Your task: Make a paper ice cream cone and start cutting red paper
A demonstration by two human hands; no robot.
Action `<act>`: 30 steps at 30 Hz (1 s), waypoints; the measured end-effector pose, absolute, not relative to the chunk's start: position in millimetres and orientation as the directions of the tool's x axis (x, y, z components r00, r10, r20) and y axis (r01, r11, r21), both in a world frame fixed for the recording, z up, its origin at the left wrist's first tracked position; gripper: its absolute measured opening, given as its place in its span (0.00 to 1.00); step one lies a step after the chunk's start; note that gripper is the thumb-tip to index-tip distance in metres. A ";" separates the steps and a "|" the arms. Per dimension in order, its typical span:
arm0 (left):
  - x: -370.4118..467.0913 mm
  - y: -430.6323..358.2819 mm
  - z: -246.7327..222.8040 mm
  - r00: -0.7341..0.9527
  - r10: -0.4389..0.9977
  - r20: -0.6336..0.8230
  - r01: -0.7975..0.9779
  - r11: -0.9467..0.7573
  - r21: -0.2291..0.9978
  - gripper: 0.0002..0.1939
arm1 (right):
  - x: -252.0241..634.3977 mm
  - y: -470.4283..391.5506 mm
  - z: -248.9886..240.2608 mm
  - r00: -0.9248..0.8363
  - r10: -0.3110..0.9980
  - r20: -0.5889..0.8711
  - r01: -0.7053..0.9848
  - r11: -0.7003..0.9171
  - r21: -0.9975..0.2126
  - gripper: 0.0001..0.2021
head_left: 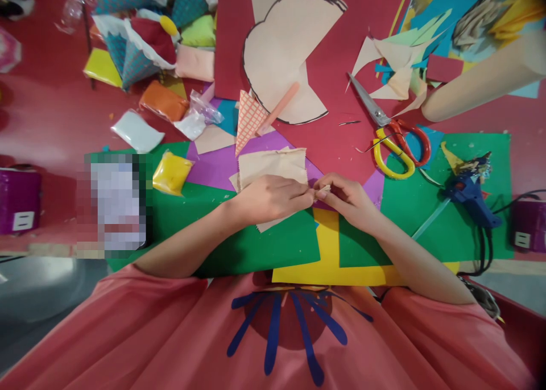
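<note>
So the right hand (347,199) has a tiny folded-looking cream scrap (323,192) pinched between thumb and index finger, just off the right edge of a flat cream sheet (273,164) with ragged edges. Left hand (273,198) has its fingers curled and pressed together, tips right at the scrap's other end; can't tell if they're gripping. Beyond the sheet there's 1 pointy cone (249,117) with an orange grid print, plus 1 big rounded cream cutout (277,54) outlined in black with a wedge-shaped notch.
</note>
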State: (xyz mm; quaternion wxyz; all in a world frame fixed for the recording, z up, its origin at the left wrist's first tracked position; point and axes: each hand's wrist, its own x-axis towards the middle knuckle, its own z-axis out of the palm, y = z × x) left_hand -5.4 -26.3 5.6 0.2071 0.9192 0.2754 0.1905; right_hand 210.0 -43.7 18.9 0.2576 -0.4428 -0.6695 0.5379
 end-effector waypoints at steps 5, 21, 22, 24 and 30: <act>-0.7 -25.9 10.2 0.690 0.689 0.219 0.420 -0.628 0.655 0.17 | 211.5 -45.6 17.1 -0.424 0.899 0.110 0.334 0.268 -0.904 0.09; 10.3 -29.0 15.1 0.510 0.856 -0.080 0.235 -0.050 0.971 0.21 | 213.3 -45.4 12.0 -0.410 0.834 0.371 0.411 0.531 -0.741 0.05; 9.8 -29.4 14.9 0.501 0.863 -0.063 0.258 -0.079 0.963 0.20 | 213.5 -44.8 11.9 -0.410 0.835 0.367 0.408 0.528 -0.745 0.05; 8.9 -30.2 14.0 0.482 0.876 -0.015 0.313 -0.156 0.937 0.17 | 214.1 -43.8 11.5 -0.414 0.832 0.368 0.401 0.530 -0.747 0.04; 6.5 -31.8 6.5 0.527 0.808 0.263 0.427 -0.519 0.740 0.16 | 215.2 -44.1 10.1 -0.407 0.882 0.236 0.334 0.384 -0.861 0.06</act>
